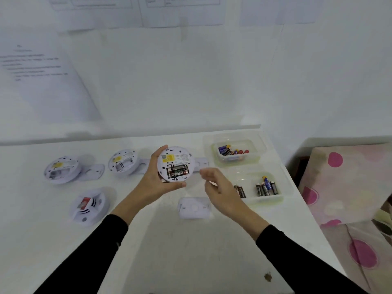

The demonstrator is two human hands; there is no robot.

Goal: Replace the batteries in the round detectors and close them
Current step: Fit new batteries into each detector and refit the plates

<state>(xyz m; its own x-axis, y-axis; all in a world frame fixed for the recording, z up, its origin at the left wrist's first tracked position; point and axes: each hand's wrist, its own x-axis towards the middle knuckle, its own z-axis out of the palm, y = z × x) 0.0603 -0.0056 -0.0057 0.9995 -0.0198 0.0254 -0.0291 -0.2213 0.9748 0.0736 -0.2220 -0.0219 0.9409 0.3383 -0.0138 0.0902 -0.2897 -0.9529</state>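
Against a white wall (191,81) pinned with printed sheets (42,71), a white table (191,251) serves as a workbench for four round detectors. A person in black sleeves lifts one detector (174,166) off the table in the left hand (152,181), whose fingers and thumb wrap its rim. Its back is tilted toward the camera, apparently so that the battery bay can be checked. An Eveready cell (177,172) sits in the bay, and the slot beside it looks filled, though blur leaves that uncertain. The right hand (218,187) hovers just right of the detector with its fingers loosely curled and nothing visible in them, likely poised to fetch either a cell or a cover. Two more detectors (62,169) (123,163) lie back-up along the far row with their bays exposed, ready for the same treatment. The fourth (90,205) rests face-up at front left, seemingly closed. Four white backplates are laid out, each near its own detector. One (194,207) lies directly below the raised unit, one (95,171) sits beside the far-left detector, another (145,164) is half hidden behind the left hand, and the last (201,164) peeks out beyond the right. Two clear plastic tubs stand at the table's right edge, within easy reach of the free hand. The far tub (254,145) holds a jumble of blue and red-tipped batteries too tangled to count. The near tub (263,200) holds about five dark cells (266,185) in a row. A pink-spotted cloth (339,187) lies past the table's right edge.
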